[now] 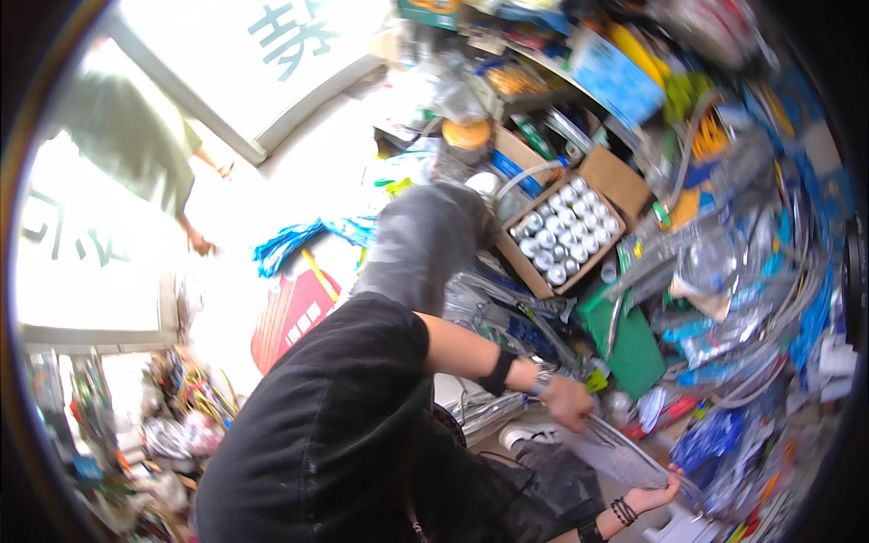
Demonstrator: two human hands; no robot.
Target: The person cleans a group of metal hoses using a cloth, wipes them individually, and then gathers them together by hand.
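My left hand (pixel 569 405), with a watch and a black band on the arm, grips the upper end of a long flat item (pixel 621 460) that looks wrapped in clear plastic. Its exact kind is blurred. At the lower end, the fingers of my right hand (pixel 653 495) pinch its edge; dark beaded bracelets circle that wrist. Behind the item shows a black and white shoe (pixel 526 436). A green flat panel (pixel 628 353) leans just beyond my left hand. Blue plastic wrapping (pixel 709 438) lies beside the far edge of the item.
An open cardboard box (pixel 543 290) holds several silver-topped cans (pixel 560 234). Piled packaged goods and grey hoses (pixel 791 319) crowd the right. A red board (pixel 292 319) and blue strips (pixel 292 248) lie to the left. Another person (pixel 136 129) stands by the glass doors.
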